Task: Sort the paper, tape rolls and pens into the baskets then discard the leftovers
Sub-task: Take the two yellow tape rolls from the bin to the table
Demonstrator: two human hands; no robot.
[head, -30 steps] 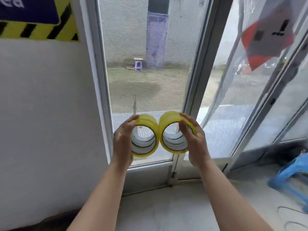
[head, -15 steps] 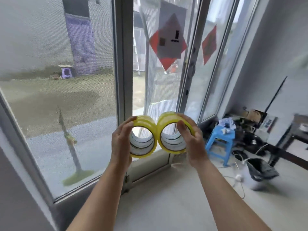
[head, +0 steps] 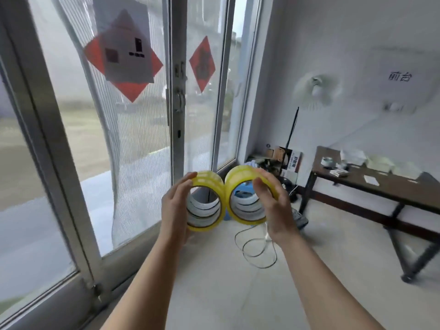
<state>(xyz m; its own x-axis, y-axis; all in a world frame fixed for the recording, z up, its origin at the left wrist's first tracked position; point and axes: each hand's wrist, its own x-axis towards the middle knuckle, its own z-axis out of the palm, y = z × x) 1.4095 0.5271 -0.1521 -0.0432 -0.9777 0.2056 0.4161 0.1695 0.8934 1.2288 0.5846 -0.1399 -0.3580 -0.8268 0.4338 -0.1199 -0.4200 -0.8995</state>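
Observation:
My left hand grips a stack of yellow-edged tape rolls, held out in front of me at chest height with the core facing me. My right hand grips a second stack of yellow tape rolls the same way. The two stacks touch side by side. Far to the right, a dark wooden table carries a tape roll, scattered paper and small items. No basket shows in this view.
Glass sliding doors with red diamond stickers stand at the left. A white cable loops on the pale floor under my hands. A blue stool and clutter fill the corner. A wall fan hangs above.
My view has swung to the right, from the window and wall to the doors, corner and table. Both hands keep the tape rolls in the same hold in front of me.

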